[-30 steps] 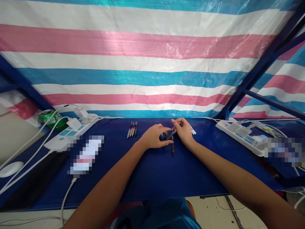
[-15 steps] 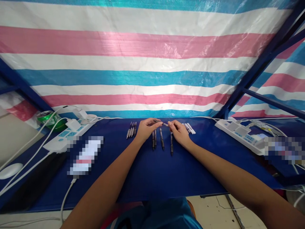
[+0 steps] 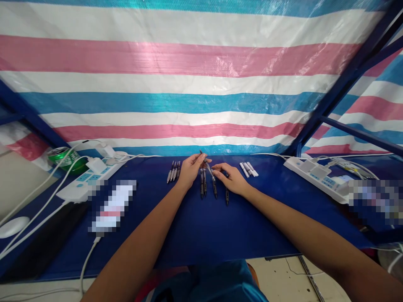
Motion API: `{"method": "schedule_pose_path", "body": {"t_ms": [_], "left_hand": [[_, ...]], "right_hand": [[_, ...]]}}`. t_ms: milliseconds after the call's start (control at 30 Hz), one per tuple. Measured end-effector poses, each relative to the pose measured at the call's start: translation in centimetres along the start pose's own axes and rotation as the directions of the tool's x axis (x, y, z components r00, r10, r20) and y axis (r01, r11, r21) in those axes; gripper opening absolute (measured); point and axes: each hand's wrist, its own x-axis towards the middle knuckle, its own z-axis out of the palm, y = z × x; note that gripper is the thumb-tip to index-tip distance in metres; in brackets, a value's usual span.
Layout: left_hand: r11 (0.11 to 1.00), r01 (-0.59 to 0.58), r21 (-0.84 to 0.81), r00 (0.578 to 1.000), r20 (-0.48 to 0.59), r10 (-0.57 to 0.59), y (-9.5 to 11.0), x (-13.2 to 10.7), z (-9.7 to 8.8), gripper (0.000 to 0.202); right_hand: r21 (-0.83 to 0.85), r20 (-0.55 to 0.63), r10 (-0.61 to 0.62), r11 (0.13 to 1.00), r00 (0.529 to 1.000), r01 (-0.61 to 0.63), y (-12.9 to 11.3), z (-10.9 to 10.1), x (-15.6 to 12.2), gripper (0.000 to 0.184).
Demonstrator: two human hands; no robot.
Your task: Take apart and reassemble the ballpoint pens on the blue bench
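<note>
from the head camera: the left hand [image 3: 189, 168] is closed in a pinch on one thin pen [image 3: 205, 160], held tilted just above the blue table [image 3: 204, 226], its top end pointing far and left. the right hand [image 3: 232, 179] lies low just to the right, fingers stretched toward the lower end of that pen; whether they grip it, i cannot tell. under and between the two hands i count four dark pens [image 3: 215, 189] lying on the table: two close together on the left, one in the middle, and one a little apart on the right, partly under the right hand. to the far left of the hands lie four more pens in a tight bunch [image 3: 174, 170]. to the far right lie three white sticks [image 3: 248, 169]. there are two power strips, one at the left [image 3: 90, 178] and one at the right [image 3: 315, 174], and one green can [image 3: 64, 156] far left. a striped sheet [image 3: 189, 63] hangs behind.
</note>
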Motion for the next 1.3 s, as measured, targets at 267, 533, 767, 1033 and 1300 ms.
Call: {"method": "schedule_pose_path", "body": {"t_ms": [267,533,767,1033,1300], "left_hand": [[0.984,0.060,-0.167,0.996,0.069,-0.049,0.5,-0.3,0.4,0.044],[0.973,0.085,-0.216,0.989,0.138,-0.055,0.1,-0.1,0.0,0.044],[0.975,0.128,-0.181,0.990,0.074,-0.116,0.2,0.1,0.0,0.040],[0.975,0.113,-0.190,0.993,0.067,-0.101,0.3,0.1,0.0,0.040],[0.991,0.110,-0.078,0.991,0.081,-0.104,0.0,0.0,-0.1,0.038]], "right_hand": [[0.085,-0.006,0.113,0.990,0.994,-0.112,0.9,0.0,0.2,0.044],[0.084,-0.006,0.130,0.988,0.992,-0.129,1.3,0.1,0.2,0.049],[0.113,-0.096,0.126,0.987,0.987,-0.115,1.8,0.3,0.3,0.041],[0.025,-0.141,0.042,0.999,0.989,-0.039,1.2,0.4,0.0,0.032],[0.052,-0.061,0.058,0.997,0.996,-0.055,1.1,0.1,-0.1,0.036]]}}
